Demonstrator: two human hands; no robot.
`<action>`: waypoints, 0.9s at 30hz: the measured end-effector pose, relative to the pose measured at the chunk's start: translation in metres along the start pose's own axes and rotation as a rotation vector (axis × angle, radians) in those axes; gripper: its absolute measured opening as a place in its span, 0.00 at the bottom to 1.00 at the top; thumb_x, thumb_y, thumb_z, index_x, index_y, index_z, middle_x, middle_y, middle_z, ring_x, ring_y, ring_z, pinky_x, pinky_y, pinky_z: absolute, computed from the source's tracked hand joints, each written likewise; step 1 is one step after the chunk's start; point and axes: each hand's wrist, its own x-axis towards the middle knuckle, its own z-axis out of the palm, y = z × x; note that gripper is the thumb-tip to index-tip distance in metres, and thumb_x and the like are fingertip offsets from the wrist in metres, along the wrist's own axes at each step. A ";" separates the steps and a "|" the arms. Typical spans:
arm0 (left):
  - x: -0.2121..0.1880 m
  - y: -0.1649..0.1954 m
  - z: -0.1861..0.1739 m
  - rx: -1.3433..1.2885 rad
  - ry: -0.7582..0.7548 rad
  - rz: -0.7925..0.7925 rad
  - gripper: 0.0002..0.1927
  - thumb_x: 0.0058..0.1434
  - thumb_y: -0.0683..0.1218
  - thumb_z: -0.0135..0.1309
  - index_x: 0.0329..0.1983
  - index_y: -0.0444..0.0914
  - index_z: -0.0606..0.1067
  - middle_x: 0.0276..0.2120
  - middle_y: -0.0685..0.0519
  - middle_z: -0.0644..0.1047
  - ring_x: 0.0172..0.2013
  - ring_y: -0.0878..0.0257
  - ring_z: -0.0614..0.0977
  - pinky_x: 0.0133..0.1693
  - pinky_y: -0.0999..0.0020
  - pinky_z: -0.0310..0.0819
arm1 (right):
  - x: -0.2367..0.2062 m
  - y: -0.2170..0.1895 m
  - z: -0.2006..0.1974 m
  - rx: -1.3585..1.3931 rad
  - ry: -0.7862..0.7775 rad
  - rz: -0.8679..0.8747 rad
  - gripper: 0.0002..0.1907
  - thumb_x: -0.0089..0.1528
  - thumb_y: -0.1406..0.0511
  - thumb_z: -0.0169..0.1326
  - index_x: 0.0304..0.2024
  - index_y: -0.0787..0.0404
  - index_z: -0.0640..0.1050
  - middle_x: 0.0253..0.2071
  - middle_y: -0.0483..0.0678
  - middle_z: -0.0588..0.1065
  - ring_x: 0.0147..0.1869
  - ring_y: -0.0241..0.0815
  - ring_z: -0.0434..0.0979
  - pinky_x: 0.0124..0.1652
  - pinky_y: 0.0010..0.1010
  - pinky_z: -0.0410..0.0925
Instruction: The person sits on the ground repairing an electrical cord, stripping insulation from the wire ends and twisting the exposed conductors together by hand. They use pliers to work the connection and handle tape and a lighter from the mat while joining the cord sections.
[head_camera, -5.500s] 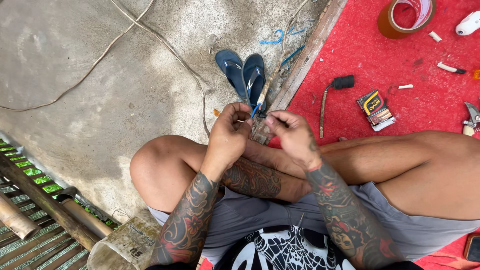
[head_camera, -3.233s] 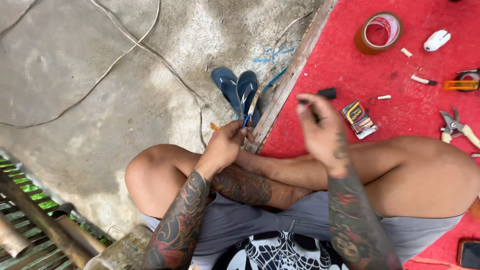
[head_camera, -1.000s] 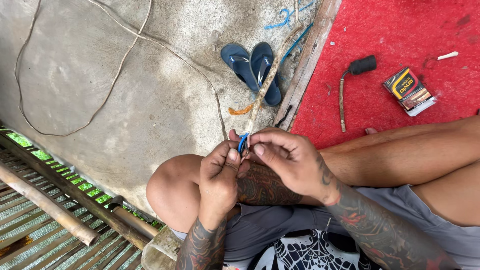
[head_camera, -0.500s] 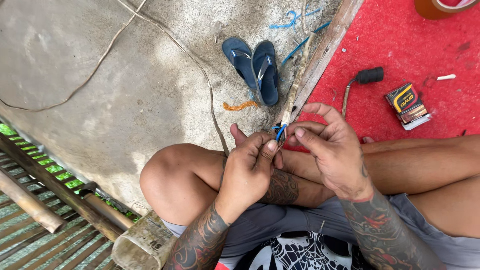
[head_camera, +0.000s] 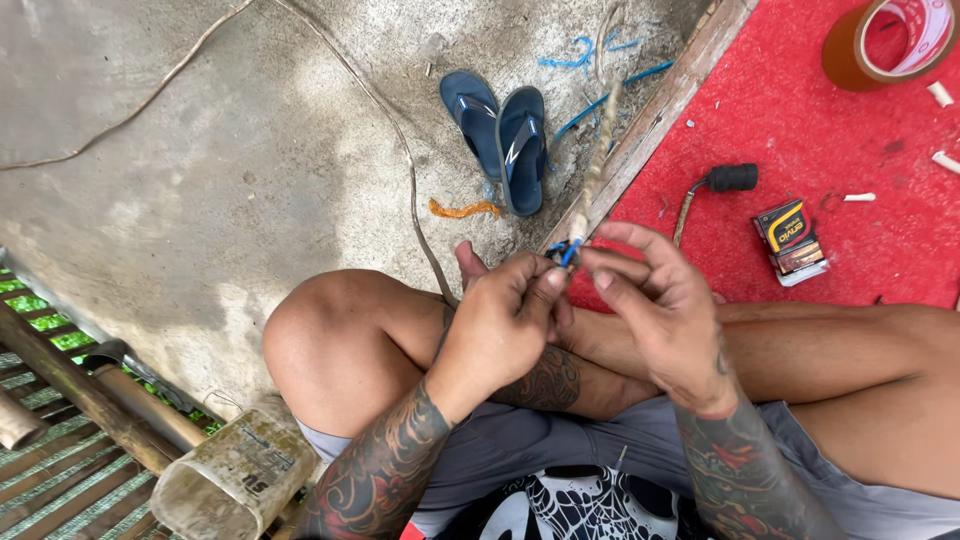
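Left hand (head_camera: 500, 320) and right hand (head_camera: 655, 300) both pinching blue-tipped cord (head_camera: 592, 190) end; flip-flops (head_camera: 500, 135) far on concrete, tape roll (head_camera: 885, 42) far right.

The near end of the stick (head_camera: 592, 190) and its blue wire (head_camera: 568, 250) vanish between the fingers (head_camera: 545, 285) of the left hand (head_camera: 495, 335) and the right hand (head_camera: 660, 310), so the grip itself cannot be made out. At one o'clock the tape roll (head_camera: 885, 40) is cut by the top edge. At eight o'clock the bamboo poles (head_camera: 90, 400) run off the left edge. The can (head_camera: 230, 480) at seven o'clock is clipped below.
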 end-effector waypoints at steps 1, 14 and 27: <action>0.000 -0.002 0.004 0.009 -0.009 0.038 0.10 0.71 0.44 0.50 0.37 0.33 0.76 0.21 0.55 0.78 0.21 0.67 0.79 0.27 0.71 0.73 | -0.001 -0.002 0.000 -0.163 0.017 -0.063 0.18 0.66 0.72 0.54 0.59 0.67 0.72 0.51 0.50 0.79 0.57 0.36 0.78 0.53 0.25 0.71; 0.001 -0.016 0.032 -0.021 -0.011 0.118 0.07 0.69 0.41 0.52 0.40 0.32 0.77 0.22 0.51 0.78 0.23 0.64 0.79 0.26 0.68 0.73 | -0.012 -0.014 -0.018 -0.803 0.113 0.138 0.12 0.61 0.65 0.58 0.45 0.64 0.83 0.38 0.46 0.84 0.40 0.31 0.84 0.42 0.26 0.75; -0.003 -0.024 0.041 0.100 0.000 0.313 0.06 0.67 0.38 0.51 0.42 0.31 0.76 0.28 0.42 0.80 0.31 0.51 0.85 0.34 0.61 0.78 | -0.009 -0.023 -0.012 -0.958 0.101 0.228 0.09 0.61 0.64 0.57 0.36 0.63 0.83 0.28 0.50 0.82 0.30 0.38 0.83 0.33 0.31 0.73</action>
